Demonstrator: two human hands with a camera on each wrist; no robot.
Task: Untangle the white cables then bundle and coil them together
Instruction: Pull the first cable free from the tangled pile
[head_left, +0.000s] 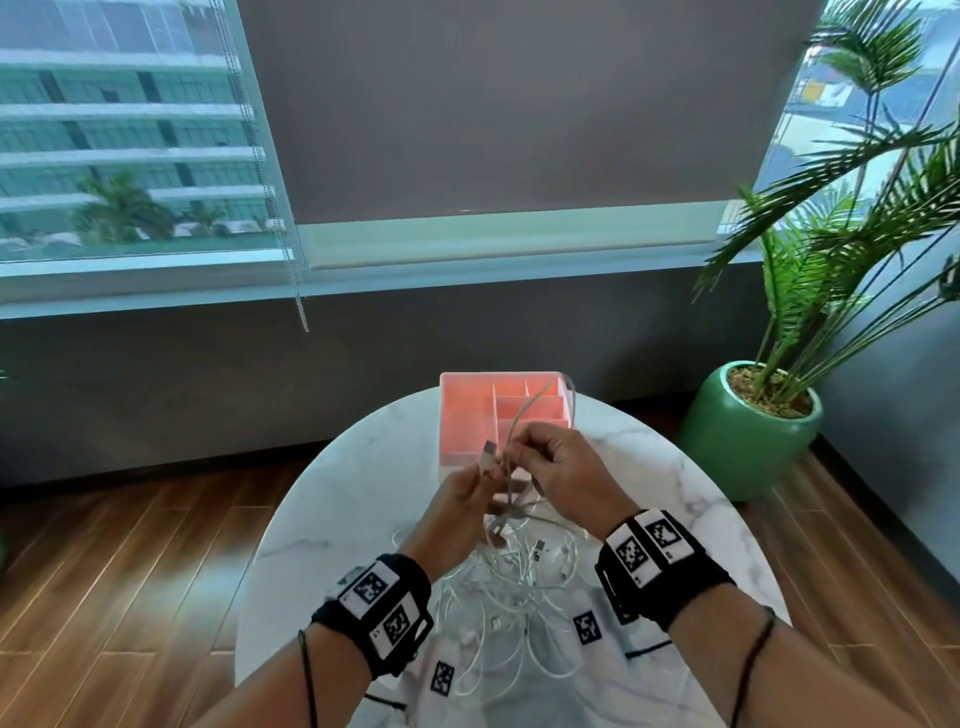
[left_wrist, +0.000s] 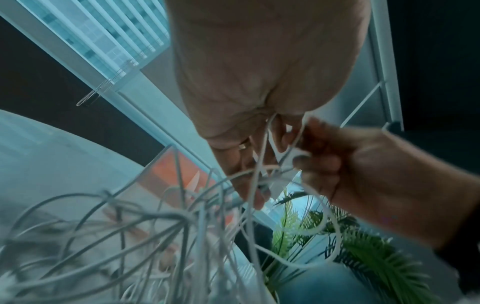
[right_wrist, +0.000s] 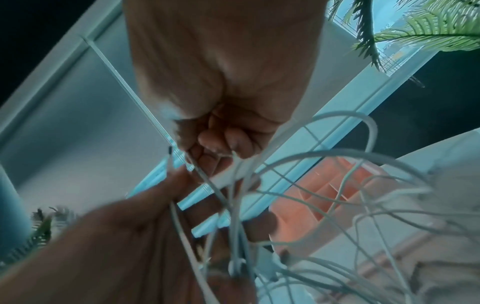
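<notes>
A tangle of thin white cables (head_left: 511, 587) lies on the round marble table (head_left: 337, 514), with several strands lifted up between my hands. My left hand (head_left: 470, 493) pinches a cable end with a USB plug (head_left: 488, 451) raised above the pile. My right hand (head_left: 550, 462) pinches strands just right of it, fingers curled; a loop (head_left: 524, 410) rises above both hands. In the left wrist view the cables (left_wrist: 182, 216) hang from the left hand (left_wrist: 249, 156), the right hand (left_wrist: 337, 164) gripping beside it. In the right wrist view the right hand (right_wrist: 221, 148) grips strands (right_wrist: 236, 205).
A pink divided organiser box (head_left: 498, 415) stands on the table just behind my hands. A potted palm in a green pot (head_left: 748, 431) stands on the wooden floor at the right. Printed marker tags (head_left: 587, 626) lie on the table's near part, among the cables.
</notes>
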